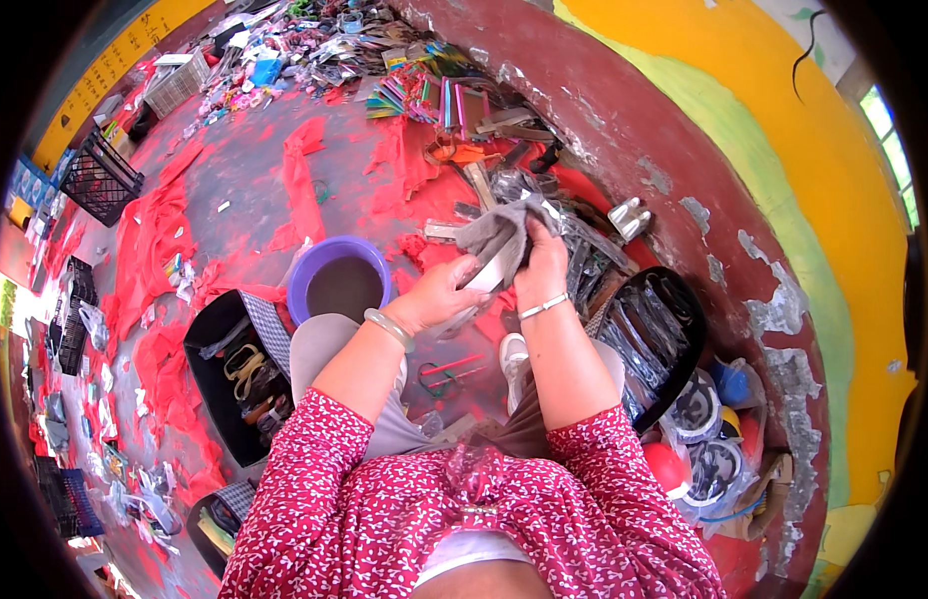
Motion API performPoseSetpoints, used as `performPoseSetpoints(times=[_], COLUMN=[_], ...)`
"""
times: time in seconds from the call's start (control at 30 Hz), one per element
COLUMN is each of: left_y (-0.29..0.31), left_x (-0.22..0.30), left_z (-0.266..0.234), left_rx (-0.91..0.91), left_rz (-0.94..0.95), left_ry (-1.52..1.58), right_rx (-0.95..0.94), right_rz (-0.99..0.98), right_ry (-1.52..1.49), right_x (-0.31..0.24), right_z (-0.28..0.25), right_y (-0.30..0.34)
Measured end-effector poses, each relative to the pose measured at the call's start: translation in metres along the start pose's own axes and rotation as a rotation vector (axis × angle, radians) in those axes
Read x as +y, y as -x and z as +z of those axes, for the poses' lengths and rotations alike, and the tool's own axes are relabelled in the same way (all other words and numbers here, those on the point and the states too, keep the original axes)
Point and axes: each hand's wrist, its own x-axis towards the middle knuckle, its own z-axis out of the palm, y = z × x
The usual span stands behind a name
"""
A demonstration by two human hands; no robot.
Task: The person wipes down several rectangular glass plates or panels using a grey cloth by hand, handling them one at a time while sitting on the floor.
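In front of me, above my knees, both hands work on a grey cloth point(500, 228) and a white, flat-sided object point(492, 273) partly wrapped in it. What kind of object it is, I cannot make out. Closed on its near left end is my left hand point(440, 294), a pale bangle at the wrist. My right hand point(544, 264) grips the cloth from the right, its fingers partly hidden in the folds. Beyond my left knee stands a purple bucket point(297, 282) of murky grey-brown water.
Black bins flank me: the left bin point(213, 371) holds dark and tan items, the right bin point(696, 327) plastic-wrapped ones. A bag of balls point(708, 439) sits by the wall point(674, 200). Red cloth scraps point(160, 270), a black crate point(103, 180) and piled goods point(324, 50) cover the floor.
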Motion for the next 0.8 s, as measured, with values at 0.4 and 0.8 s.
performPoseSetpoints(times=[0.4,0.8], left_y=[0.008,0.009], left_x=[-0.001,-0.004], left_z=[0.001,0.001], left_rx=[-0.025,0.079], left_rz=[0.014,-0.059], left_ry=[-0.121,-0.282], right_rx=[0.036,0.086], right_rz=[0.021,-0.003], right_ry=[-0.115,-0.171], right_x=[-0.009,-0.035], right_z=[-0.022,-0.017], right_y=[-0.031,-0.026])
